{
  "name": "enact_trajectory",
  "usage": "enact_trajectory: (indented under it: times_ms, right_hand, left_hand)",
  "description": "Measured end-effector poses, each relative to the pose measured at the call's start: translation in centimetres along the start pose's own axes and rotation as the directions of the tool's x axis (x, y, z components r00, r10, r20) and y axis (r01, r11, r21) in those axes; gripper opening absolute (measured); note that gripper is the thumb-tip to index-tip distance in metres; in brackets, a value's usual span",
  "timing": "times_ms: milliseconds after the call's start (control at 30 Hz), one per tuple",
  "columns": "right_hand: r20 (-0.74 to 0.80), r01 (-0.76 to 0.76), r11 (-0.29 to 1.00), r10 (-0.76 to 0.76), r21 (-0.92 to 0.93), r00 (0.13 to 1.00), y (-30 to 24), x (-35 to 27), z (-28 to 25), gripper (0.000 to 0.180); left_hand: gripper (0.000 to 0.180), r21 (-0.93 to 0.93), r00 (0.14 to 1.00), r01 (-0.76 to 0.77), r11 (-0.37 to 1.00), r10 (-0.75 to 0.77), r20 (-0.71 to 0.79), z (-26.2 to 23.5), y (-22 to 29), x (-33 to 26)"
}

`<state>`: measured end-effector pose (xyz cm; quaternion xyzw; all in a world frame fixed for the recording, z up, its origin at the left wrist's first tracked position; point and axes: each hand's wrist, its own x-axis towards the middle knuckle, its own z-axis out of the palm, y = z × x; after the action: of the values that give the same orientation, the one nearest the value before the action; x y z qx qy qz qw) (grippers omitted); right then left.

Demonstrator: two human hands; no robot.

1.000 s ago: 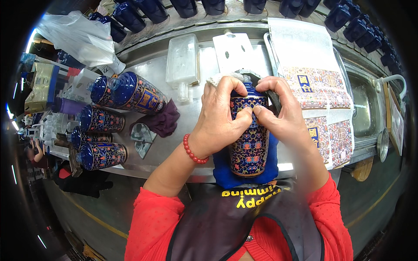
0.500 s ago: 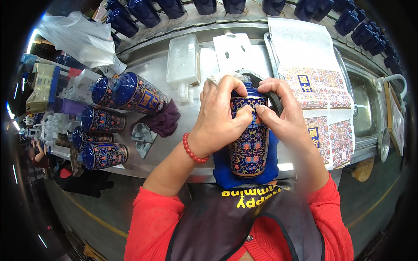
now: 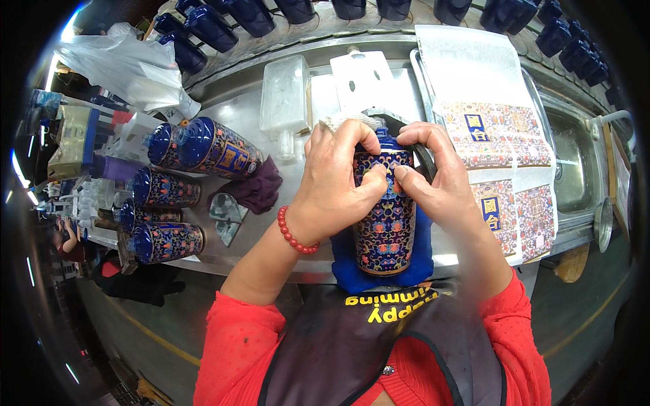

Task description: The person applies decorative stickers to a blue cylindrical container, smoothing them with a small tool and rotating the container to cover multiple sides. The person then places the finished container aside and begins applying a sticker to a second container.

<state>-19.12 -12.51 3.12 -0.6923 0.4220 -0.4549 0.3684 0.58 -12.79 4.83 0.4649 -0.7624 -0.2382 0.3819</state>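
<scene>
The left hand (image 3: 338, 181) and right hand (image 3: 443, 181) hold a patterned bottle (image 3: 384, 230), its neck (image 3: 382, 130) pointing to twelve o'clock, over a blue cloth (image 3: 344, 258), with printed sheets (image 3: 499, 128) at its two o'clock and a purple rag (image 3: 261, 186) at nine.

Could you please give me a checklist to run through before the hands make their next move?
1. Left hand on the patterned bottle: ok, thumb and fingers touch its upper part.
2. Right hand on it too: ok, opposite the left.
3. Blue cloth at the bottle: ok, showing on both sides.
4. Pattern smooth under the thumbs: cannot tell, they cover it.
5. Purple cloth apart from the hands: ok, off to the left.
</scene>
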Motion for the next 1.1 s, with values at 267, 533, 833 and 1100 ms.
enact_trajectory:
  times_ms: [267,533,833,1100]
  right_hand:
    - [-0.009,0.015,1.000,-0.015,0.003,1.000,-0.08,0.00,0.01,0.035]
    - [-0.005,0.009,1.000,-0.009,-0.003,1.000,-0.10,-0.03,-0.07,0.036]
    - [-0.004,0.025,1.000,-0.025,-0.005,1.000,0.12,-0.05,-0.03,0.036]
    - [-0.001,0.023,1.000,-0.023,0.004,1.000,0.10,-0.03,-0.04,0.035]
  left_hand:
    - [0.026,0.087,0.999,-0.028,0.996,0.029,-0.015,0.20,0.25,0.03]
    - [0.025,0.019,1.000,0.014,1.000,-0.014,0.010,-0.15,0.27,0.05]
    - [0.024,0.070,1.000,-0.016,0.997,0.018,-0.024,0.25,0.53,0.11]
    - [0.024,-0.009,0.999,0.035,0.999,-0.035,0.001,0.04,0.24,-0.05]
